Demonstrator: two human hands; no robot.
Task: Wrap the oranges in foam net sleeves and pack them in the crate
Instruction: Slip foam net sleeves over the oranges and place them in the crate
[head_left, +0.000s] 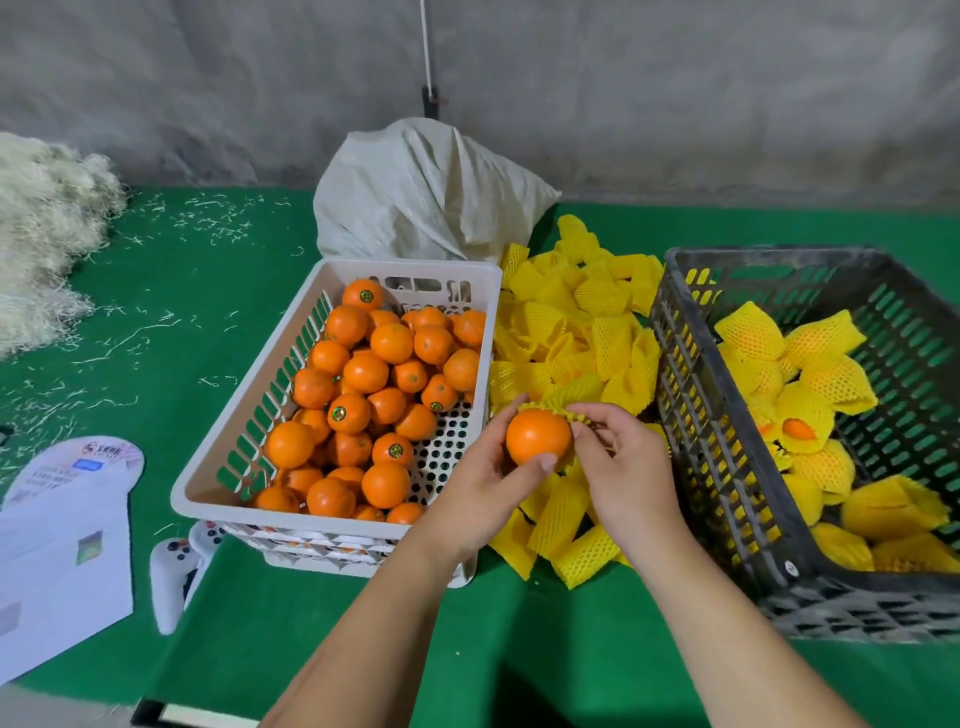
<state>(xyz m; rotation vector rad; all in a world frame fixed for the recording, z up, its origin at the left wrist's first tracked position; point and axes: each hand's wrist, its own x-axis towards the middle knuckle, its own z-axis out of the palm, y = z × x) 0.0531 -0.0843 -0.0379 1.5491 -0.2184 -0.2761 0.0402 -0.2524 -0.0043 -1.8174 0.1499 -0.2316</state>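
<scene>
Orange (537, 434), held just right of the white basket (244, 415) and above the sleeve pile (571, 332) on the tabletop (208, 291). The left hand (485, 499) cups it from the near-left, fingers curled round it, thumb across its lower front. A foam sleeve (563, 397) sits against the orange's far, upper-right side, its mouth at the fruit and its long axis running away from the person. The right hand (621, 467) pinches the sleeve's near rim between thumb and fingertips, touching the orange's right flank. The sleeve appears barely begun over the fruit; the likely next move is to draw it toward the person along that axis. The dark crate (727, 467), part-filled with wrapped oranges (810, 374), stands right of the orange, nearer the right hand.
</scene>
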